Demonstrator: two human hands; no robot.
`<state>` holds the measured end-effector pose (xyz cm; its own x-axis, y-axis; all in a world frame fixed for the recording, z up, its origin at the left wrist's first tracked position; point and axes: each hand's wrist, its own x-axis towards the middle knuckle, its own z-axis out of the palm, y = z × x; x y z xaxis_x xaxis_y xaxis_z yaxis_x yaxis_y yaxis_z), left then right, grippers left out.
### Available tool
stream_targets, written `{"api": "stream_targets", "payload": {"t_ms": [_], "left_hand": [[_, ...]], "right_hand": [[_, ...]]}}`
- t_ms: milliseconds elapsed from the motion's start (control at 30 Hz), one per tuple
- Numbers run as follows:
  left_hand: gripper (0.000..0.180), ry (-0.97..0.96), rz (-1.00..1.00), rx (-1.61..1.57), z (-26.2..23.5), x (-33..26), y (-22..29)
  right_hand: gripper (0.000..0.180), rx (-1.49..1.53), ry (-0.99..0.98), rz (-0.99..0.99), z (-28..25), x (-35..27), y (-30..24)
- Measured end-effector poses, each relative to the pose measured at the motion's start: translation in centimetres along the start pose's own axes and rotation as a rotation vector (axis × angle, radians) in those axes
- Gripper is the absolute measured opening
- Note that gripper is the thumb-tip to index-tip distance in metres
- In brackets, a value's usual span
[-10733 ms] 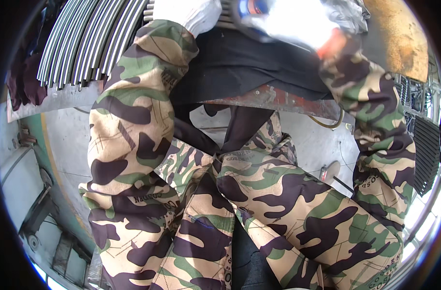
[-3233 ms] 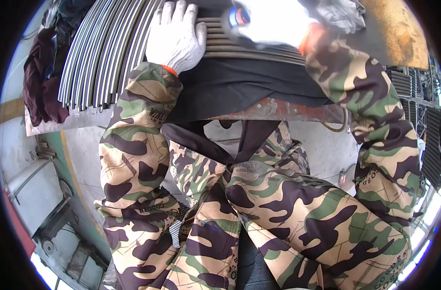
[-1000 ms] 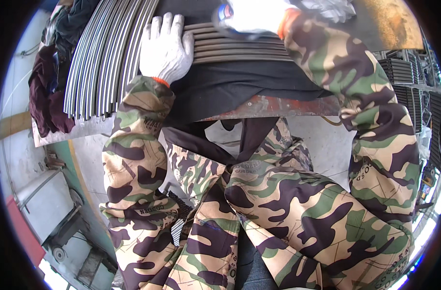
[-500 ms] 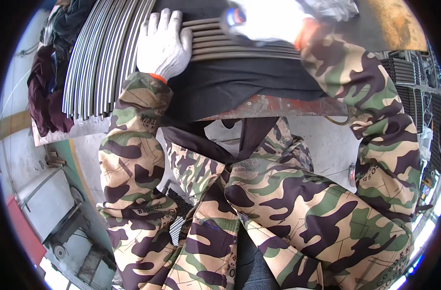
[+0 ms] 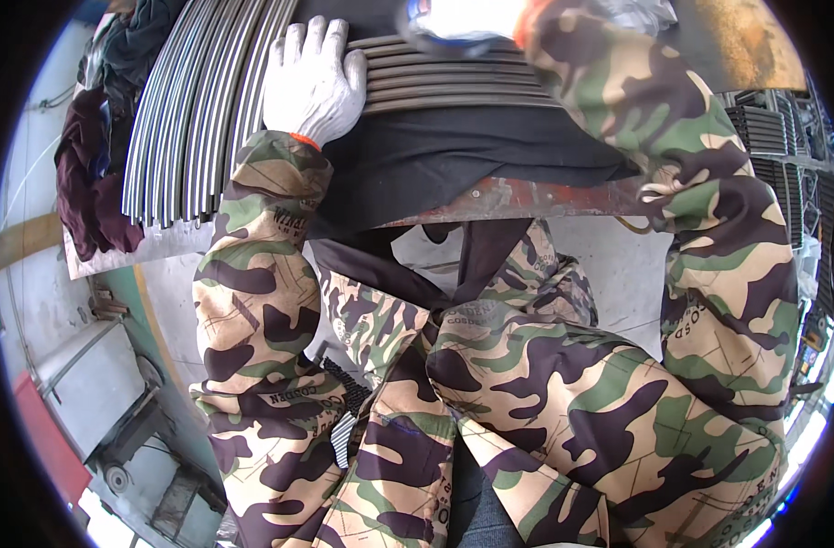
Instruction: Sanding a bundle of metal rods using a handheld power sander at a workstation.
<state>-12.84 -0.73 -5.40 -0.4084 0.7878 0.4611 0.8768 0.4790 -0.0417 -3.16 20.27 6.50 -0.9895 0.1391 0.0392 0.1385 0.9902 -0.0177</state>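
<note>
Head view: the white-gloved left hand (image 5: pixel 315 87), fingers straight and parted, lies flat at the left ends of crosswise grey metal rods (image 5: pixel 453 84), beyond the red-painted bench (image 5: pixel 549 195)'s near edge. Blurred white-gloved right hand (image 5: pixel 467 16) above them; its fingers, can't tell. This row looks mid-work; silvery lengthwise rods (image 5: pixel 198 110) fill the left end, finished or waiting unclear.

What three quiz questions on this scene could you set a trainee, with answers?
1. True or false: the left hand lies open, fingers pointing away from the person.
2. Which lies to the left of that hand?
A) rust-stained board
B) maroon cloth
C) crumpled silvery sheet
3. What runs crosswise between the left hand and the right sleeve?

Key:
1. True.
2. B.
3. A row of metal-looking rods.
</note>
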Motion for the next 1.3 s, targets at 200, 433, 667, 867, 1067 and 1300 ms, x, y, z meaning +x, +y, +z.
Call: {"api": "stream_targets", "payload": {"t_ms": [200, 433, 667, 867, 1067, 1300], "left_hand": [[0.045, 0.038, 0.008, 0.047, 0.2, 0.5, 0.0], [0.045, 0.032, 0.035, 0.085, -0.2, 0.4, 0.5], [0.045, 0.049, 0.015, 0.049, -0.4, 0.1, 0.7], [0.045, 0.071, 0.032, 0.063, 0.2, 0.3, 0.0], [0.046, 0.071, 0.058, 0.084, 0.1, 0.9, -0.1], [0.046, 0.021, -0.008, 0.021, 0.2, 0.3, 0.1]], "right_hand": [[0.041, -0.072, 0.007, 0.0, -0.3, -0.7, -0.3], [0.038, -0.064, -0.055, -0.01, -1.2, -2.4, -0.8], [0.038, -0.062, -0.016, 0.049, -0.8, -1.8, 0.5], [0.044, -0.108, -0.012, 0.075, -0.8, -2.9, 1.7], [0.044, -0.092, -0.069, 0.046, -1.6, -5.5, 1.3], [0.045, -0.082, -0.041, 0.077, -1.3, -4.2, 2.9]]}}
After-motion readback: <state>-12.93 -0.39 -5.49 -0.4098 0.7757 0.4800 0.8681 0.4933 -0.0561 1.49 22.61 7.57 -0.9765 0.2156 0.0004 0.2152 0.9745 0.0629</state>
